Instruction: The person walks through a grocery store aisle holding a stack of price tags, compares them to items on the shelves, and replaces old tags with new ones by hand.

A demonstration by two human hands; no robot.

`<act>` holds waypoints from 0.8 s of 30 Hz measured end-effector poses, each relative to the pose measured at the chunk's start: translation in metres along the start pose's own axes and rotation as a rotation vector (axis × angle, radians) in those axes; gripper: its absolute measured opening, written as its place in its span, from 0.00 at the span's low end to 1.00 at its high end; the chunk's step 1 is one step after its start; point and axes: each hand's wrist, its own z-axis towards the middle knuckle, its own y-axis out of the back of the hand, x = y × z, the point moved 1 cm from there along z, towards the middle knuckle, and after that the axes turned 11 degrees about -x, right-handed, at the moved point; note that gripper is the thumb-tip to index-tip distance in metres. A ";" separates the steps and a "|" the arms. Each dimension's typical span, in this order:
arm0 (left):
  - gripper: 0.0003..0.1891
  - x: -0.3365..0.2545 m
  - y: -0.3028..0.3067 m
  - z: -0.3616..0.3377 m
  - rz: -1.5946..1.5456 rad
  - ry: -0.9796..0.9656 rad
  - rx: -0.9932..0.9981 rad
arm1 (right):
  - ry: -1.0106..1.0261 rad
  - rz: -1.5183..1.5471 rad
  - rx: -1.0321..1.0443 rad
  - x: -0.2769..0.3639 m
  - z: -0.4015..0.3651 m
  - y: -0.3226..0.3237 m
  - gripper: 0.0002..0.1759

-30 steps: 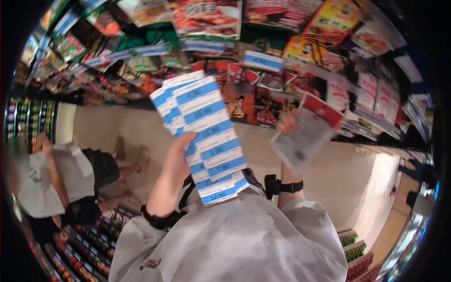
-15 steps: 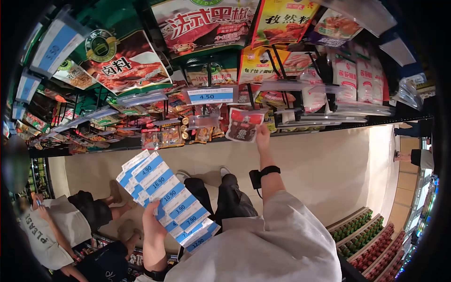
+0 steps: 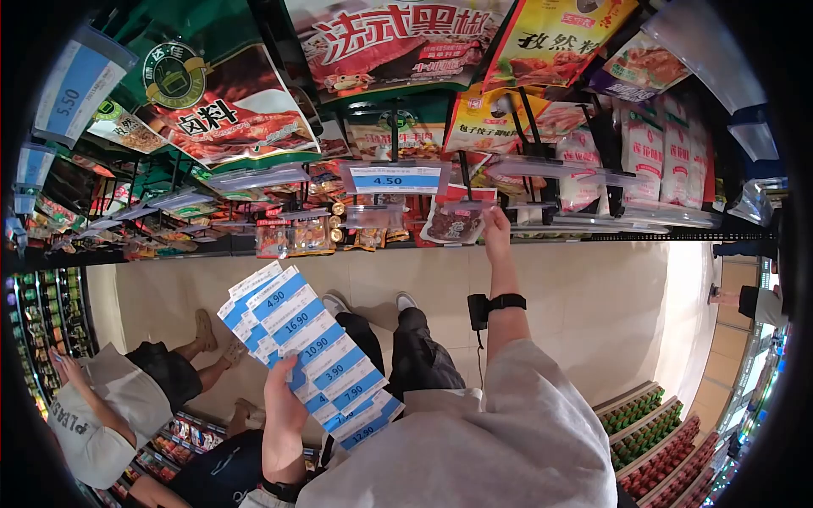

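My left hand (image 3: pixel 284 405) is closed around a fanned stack of blue-and-white price labels (image 3: pixel 332 372), printed with prices such as 4.90, 16.90 and 10.90. My right hand (image 3: pixel 497 225) reaches up to the shelf front and pinches the right edge of a small red-and-brown food packet (image 3: pixel 451 223). The packet's top lies partly behind clear plastic at the hook rack. Just above and left of it is a shelf price tag (image 3: pixel 395 179) reading 4.50. Large seasoning bags, among them a green one (image 3: pixel 229 102), hang over the tag.
White bags (image 3: pixel 656 161) hang at the right of the rack, near clear label holders (image 3: pixel 584 173) that jut outward. Behind me on the left, a person in a white shirt (image 3: pixel 106 415) is close by. Stepped racks of green and red goods (image 3: pixel 652 432) stand at lower right.
The red-and-brown packet, pinched in my right hand, has gone up and in against the rack, its top now behind the clear plastic. My left hand still grips the labels.
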 end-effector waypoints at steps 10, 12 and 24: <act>0.23 -0.005 -0.012 0.003 0.066 -0.012 0.046 | -0.003 -0.065 0.006 0.011 -0.006 -0.001 0.12; 0.23 -0.005 -0.016 0.001 0.065 -0.026 0.046 | 0.005 -0.111 -0.003 0.009 -0.003 -0.001 0.11; 0.19 -0.008 -0.022 -0.006 0.119 -0.115 0.014 | 0.441 -0.596 -0.236 -0.021 0.022 -0.011 0.12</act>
